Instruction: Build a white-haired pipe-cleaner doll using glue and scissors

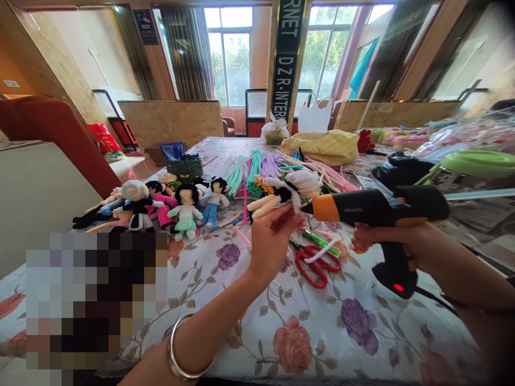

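Above the table, my left hand [276, 230] is closed round a small pipe-cleaner doll [281, 195] with white hair, dark clothing and cream legs pointing left. My right hand [386, 236] grips a black and orange hot glue gun [354, 206], a red light glowing at the foot of its handle. The gun's nozzle meets the doll's white arm or comes very close; I cannot tell if they touch. Below lie red-handled scissors [317, 268], a green packet-like item [322, 242] and a short white pipe cleaner [322, 252] across the scissors' handles.
Several finished-looking dolls [187, 212] crowd the left side near a dark green basket [184, 167]. Bundles of coloured pipe cleaners [257, 171] lie behind my left hand, with a yellow checked pouch [322, 147] further back. A green lid-like object [477, 161] and plastic bags fill the right.
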The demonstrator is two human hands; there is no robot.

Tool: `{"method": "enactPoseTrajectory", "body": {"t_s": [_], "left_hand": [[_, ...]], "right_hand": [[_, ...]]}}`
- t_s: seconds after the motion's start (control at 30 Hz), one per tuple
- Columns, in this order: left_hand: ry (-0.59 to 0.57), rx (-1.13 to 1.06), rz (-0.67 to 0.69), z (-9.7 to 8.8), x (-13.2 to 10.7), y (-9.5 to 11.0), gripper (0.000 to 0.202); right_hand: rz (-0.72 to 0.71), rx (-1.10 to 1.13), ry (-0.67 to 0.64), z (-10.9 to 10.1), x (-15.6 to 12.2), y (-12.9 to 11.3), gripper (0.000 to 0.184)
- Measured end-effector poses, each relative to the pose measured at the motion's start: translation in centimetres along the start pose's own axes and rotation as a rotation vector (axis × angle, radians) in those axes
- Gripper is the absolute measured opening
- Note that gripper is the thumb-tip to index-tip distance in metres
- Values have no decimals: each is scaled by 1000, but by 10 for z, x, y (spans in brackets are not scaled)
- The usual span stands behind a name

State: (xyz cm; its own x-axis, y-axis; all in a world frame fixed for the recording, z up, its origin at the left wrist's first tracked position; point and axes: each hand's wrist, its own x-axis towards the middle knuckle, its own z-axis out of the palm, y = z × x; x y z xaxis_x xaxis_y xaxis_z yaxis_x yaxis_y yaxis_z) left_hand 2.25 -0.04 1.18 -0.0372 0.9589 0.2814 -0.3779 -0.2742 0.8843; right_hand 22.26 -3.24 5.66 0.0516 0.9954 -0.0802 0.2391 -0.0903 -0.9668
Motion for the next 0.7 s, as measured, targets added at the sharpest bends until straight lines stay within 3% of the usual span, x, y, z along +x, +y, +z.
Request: {"method": "enactPoseTrajectory", "body": {"t_s": [0.2,0.7], "left_hand": [[6,12,1,0,0,-1,20],[7,5,6,1,-1,1,20]], "right_hand": [[10,41,19,1,0,2,19],[-42,17,-70,-4,6,8,22]]}}
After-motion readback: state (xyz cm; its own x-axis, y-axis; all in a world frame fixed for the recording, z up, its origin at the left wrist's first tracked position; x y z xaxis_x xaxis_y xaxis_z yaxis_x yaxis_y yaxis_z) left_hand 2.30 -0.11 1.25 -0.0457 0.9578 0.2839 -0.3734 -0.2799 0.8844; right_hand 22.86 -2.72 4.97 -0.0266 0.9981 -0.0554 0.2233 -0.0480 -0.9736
